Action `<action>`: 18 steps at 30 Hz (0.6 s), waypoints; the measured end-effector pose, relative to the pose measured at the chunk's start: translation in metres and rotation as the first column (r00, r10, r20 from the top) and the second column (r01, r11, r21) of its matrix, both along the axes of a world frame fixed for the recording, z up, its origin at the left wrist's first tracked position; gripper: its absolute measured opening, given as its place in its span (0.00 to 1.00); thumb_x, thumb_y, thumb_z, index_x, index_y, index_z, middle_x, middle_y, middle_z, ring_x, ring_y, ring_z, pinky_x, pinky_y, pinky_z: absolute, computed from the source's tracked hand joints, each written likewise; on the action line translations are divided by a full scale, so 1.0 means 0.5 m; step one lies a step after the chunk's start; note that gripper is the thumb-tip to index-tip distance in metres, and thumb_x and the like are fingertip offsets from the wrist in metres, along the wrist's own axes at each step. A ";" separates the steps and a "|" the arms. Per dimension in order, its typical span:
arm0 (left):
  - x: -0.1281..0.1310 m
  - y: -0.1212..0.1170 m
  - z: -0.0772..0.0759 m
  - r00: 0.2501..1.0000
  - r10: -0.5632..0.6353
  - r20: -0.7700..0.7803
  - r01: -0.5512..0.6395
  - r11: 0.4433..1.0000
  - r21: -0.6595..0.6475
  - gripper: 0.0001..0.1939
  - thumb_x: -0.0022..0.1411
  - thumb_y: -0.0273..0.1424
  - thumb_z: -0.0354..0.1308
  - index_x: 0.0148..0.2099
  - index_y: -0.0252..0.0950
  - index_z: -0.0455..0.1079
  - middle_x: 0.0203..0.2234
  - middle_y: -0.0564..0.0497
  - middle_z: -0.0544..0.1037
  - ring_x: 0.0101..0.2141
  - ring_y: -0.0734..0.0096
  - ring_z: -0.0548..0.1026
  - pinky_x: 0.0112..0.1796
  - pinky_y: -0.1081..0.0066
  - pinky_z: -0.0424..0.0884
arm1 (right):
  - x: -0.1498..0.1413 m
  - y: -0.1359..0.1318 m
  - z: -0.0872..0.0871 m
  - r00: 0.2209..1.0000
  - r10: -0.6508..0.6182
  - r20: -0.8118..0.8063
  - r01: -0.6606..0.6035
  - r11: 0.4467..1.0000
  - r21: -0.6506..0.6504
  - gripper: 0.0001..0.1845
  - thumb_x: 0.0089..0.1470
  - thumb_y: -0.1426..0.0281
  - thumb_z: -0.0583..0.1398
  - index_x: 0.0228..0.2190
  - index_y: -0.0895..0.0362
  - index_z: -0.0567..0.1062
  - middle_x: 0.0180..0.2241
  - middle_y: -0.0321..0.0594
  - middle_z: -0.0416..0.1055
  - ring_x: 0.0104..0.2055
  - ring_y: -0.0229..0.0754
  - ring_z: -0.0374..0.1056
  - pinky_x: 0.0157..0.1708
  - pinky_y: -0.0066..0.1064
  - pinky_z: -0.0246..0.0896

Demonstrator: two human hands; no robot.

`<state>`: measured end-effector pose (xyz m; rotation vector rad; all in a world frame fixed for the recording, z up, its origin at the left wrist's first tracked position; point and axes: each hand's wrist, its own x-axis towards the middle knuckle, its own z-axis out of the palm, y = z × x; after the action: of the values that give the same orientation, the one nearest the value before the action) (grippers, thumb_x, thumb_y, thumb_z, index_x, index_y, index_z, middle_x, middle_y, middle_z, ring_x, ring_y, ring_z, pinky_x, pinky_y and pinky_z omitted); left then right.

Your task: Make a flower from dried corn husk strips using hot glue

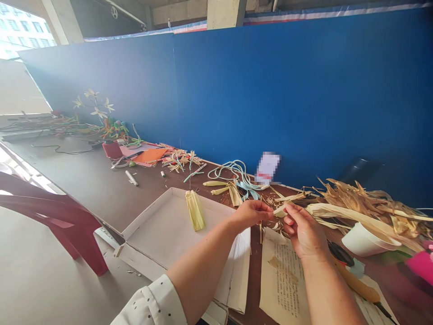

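Between my two hands a small pale strip of corn husk (280, 210) is stretched just above the table. My left hand (252, 214) pinches its left end, and the fingers of my right hand (301, 228) are closed on the right end. Close behind my hands lie pale husk pieces (234, 193) and a coil of light cord (233, 168). To the left, a flattened yellow-green husk piece (195, 211) rests in a shallow white cardboard box (152, 230). A printed sheet (282, 280) lies under my right hand.
Dried husks (365, 203) pile up at the right, beside a tilted white cup (367, 241) and a yellow-handled tool (361, 286). A blue partition (287, 90) stands behind the table. At the left is a dark red chair (81, 225); husk flowers (96, 106) stand farther back.
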<state>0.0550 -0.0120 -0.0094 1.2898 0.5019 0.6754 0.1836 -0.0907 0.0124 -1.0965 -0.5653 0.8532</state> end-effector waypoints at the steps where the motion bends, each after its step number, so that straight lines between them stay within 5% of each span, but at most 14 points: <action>1: 0.000 0.000 0.001 1.000 0.008 0.003 -0.008 1.000 -0.002 0.18 0.44 0.39 0.67 0.34 0.31 0.71 0.24 0.55 0.70 0.23 0.83 0.62 0.26 0.75 0.56 | 0.000 0.000 0.000 1.000 -0.004 -0.004 0.004 1.000 0.001 0.20 0.33 0.63 0.72 0.29 0.57 0.75 0.28 0.32 0.67 0.20 0.26 0.53 0.11 0.16 0.44; 10: 0.000 -0.001 0.002 0.998 0.060 0.017 -0.060 0.998 -0.023 0.18 0.44 0.39 0.67 0.32 0.31 0.71 0.25 0.54 0.71 0.23 0.82 0.62 0.26 0.75 0.56 | -0.011 -0.003 0.001 0.986 0.126 0.109 -0.108 0.982 -0.155 0.19 0.33 0.59 0.71 0.27 0.56 0.75 0.27 0.33 0.68 0.19 0.27 0.52 0.11 0.19 0.42; 18: 0.000 0.000 -0.001 1.000 -0.013 0.010 0.013 0.999 -0.034 0.22 0.41 0.39 0.69 0.37 0.31 0.73 0.27 0.53 0.71 0.25 0.82 0.63 0.27 0.75 0.56 | -0.008 -0.002 -0.002 0.993 0.058 0.106 -0.045 0.991 -0.124 0.19 0.31 0.60 0.72 0.24 0.56 0.74 0.23 0.31 0.65 0.19 0.27 0.51 0.11 0.19 0.40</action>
<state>0.0548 -0.0118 -0.0100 1.2559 0.4949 0.6595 0.1794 -0.0918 0.0112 -1.2501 -0.6419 0.8852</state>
